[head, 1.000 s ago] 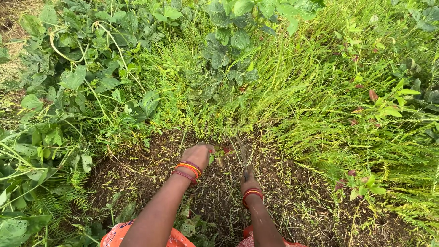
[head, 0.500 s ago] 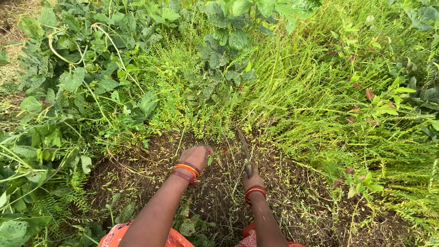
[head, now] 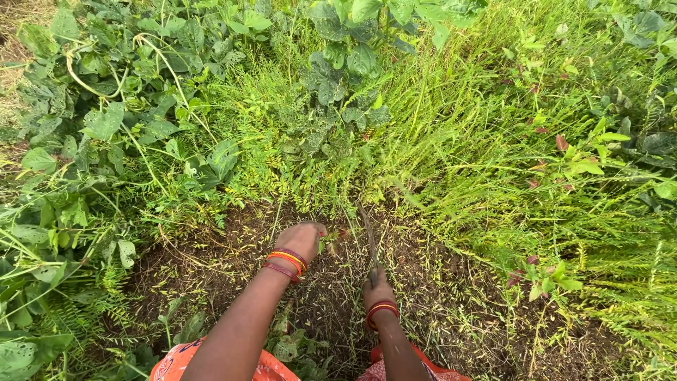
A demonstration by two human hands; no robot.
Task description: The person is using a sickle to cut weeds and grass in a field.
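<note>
My left hand [head: 305, 238] reaches low over dark soil, fingers curled around a few thin green stems at the edge of the grass [head: 451, 141]. Red and orange bangles sit on that wrist. My right hand [head: 379, 288] is closed on the handle of a sickle [head: 368, 236], whose thin dark blade points up toward the grass base. That wrist wears red bangles too. The two hands are a short gap apart.
Broad-leaved vines [head: 113, 120] crowd the left side and top. Dense fine grass fills the right. A cut patch of dark soil [head: 211, 275] with stubble lies around the hands. Orange patterned cloth [head: 176, 363] shows at the bottom edge.
My right hand has moved forward and raised the sickle blade toward the grass. My left hand stays about where it was.
</note>
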